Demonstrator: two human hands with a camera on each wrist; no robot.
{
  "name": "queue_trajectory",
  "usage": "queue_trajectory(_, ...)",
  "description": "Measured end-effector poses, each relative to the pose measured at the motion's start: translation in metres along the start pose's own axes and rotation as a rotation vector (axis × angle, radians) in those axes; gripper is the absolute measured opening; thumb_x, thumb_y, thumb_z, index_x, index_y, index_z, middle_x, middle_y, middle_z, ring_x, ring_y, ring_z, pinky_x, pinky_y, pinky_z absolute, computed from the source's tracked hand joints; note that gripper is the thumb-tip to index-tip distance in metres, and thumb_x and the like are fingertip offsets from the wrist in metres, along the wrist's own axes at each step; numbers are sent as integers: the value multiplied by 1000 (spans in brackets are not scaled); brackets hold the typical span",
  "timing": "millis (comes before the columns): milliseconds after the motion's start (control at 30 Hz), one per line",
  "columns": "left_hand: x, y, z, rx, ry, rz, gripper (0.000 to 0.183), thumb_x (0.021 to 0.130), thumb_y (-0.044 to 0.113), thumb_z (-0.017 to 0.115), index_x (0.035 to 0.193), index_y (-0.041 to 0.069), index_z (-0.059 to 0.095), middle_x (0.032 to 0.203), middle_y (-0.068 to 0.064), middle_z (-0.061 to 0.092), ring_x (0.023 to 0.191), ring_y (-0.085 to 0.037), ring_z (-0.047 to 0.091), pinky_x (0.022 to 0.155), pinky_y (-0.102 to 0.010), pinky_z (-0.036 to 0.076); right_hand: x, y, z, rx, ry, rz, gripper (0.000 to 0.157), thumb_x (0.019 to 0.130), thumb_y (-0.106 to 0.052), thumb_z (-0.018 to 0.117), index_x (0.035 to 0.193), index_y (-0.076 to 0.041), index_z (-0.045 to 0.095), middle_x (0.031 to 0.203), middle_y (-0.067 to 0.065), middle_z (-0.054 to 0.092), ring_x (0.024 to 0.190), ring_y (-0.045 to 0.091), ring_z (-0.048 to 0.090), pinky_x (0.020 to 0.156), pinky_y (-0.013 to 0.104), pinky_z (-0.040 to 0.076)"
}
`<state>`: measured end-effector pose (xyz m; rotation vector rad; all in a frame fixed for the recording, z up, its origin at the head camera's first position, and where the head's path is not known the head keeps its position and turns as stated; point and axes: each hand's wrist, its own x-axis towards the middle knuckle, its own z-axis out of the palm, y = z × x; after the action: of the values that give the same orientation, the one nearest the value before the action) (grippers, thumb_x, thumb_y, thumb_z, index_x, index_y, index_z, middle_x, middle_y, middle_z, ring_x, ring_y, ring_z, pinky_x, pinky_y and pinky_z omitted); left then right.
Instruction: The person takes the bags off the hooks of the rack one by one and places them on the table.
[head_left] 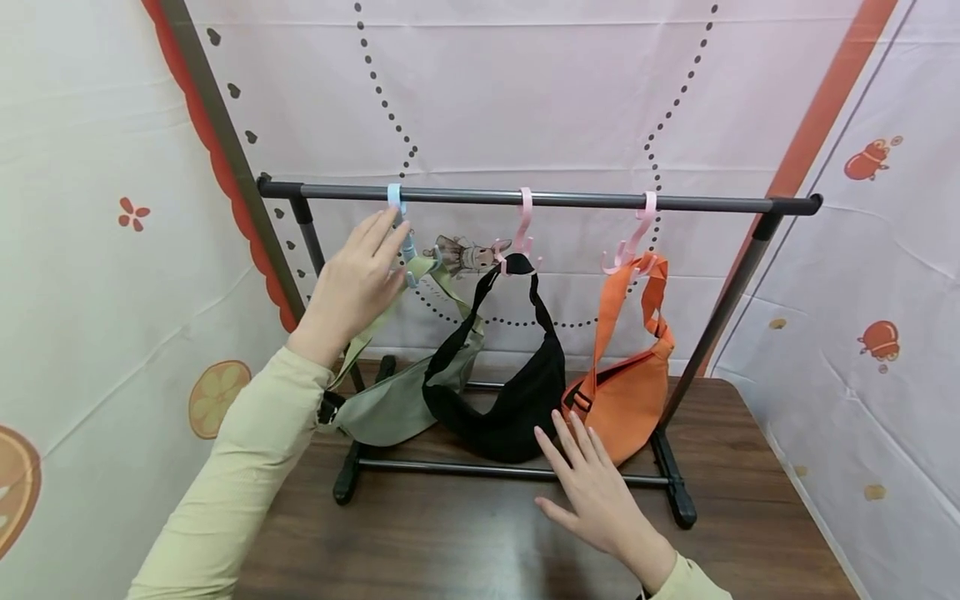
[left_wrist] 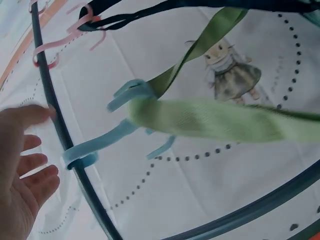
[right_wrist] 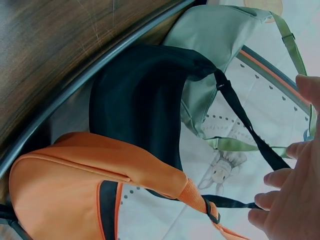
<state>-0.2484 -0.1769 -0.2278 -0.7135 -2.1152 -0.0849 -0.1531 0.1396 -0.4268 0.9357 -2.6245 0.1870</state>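
"Where does the green bag (head_left: pixel 397 412) hang?"

"Left of centre in the head view, below the left hand (head_left: pixel 358 282), with its strap (left_wrist: pixel 200 120) looped over the blue hook (left_wrist: pixel 102 143) on the rail (head_left: pixel 457 197)."

"And how is that hand?"

"Unclamped, fingers loosely bent, just beside the hook. I can't tell whether the thumb touches the rail."

"The right hand (head_left: pixel 596 500)?"

"Lower right of centre, well apart from the left one, fingers spread and holding nothing. It overlaps the lower parts of the black bag (head_left: pixel 517 417) and the orange bag (head_left: pixel 630 400); contact I can't make out."

"What else is hard to see?"

"In the head view the left hand covers much of the hook, and the black bag hides the green one's right end. The right wrist view crops the orange bag at the bottom edge."
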Motion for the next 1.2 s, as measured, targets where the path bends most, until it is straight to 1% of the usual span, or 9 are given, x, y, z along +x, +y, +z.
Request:
queue_trajectory(133,14,-8,-4,-5,28,-20,37,79,-9,59,117,-7,56,126,-22,50,115,-36,47,90,-42,46,-1,-1,2,6,-13,-19,78,86,-65,33,146,-17,18,151,14,11,137,33,11,103,53,27)
queue_trajectory(200,22,-13,-6,-9,25,-28,36,79,-11,58,114,-8,57,123,-23,53,111,-36,49,90,-41,47,-1,-1,3,14,-17,-29,78,86,-64,36,146,-16,19,150,14,13,136,33,13,103,53,27)
queue_trajectory(367,38,-24,-10,-30,-49,-49,40,77,-5,64,116,-7,56,122,-21,53,112,-36,48,90,-42,46,-1,-3,7,44,-22,-45,78,86,-59,46,146,-17,20,151,12,13,137,32,12,103,52,28)
queue_trajectory(500,48,-31,-11,-47,-105,-69,40,78,1,65,116,-7,55,121,-22,53,113,-36,48,96,-41,41,-1,-7,11,57,-24,-63,77,86,-58,48,145,-17,21,151,11,13,137,30,11,103,50,29)
queue_trajectory(700,55,-37,-11,-50,-166,-125,36,83,7,62,115,-7,57,119,-21,55,111,-35,50,95,-43,42,1,-13,14,65,-54,-67,75,86,-58,46,145,-19,22,151,9,10,138,29,10,105,46,25)
queue_trajectory(867,57,-39,-9,-45,-198,-171,35,85,10,59,116,-6,57,118,-19,56,110,-35,50,93,-44,43,10,-19,14,71,-65,-102,75,87,-57,46,145,-17,21,151,11,11,137,30,11,106,48,26)
queue_trajectory(1000,57,-37,-7,-40,-193,-166,34,85,10,60,116,-5,58,116,-19,57,109,-34,51,93,-44,43,20,-26,14,68,-72,-132,76,87,-56,46,146,-17,19,151,10,12,138,27,11,107,46,23)
queue_trajectory(1200,53,-36,-1,-56,-106,-155,33,83,8,62,113,-5,60,111,-18,60,104,-33,54,88,-43,46,39,-31,13,31,-40,-158,75,86,-51,52,145,-14,24,149,12,18,137,27,15,108,44,24)
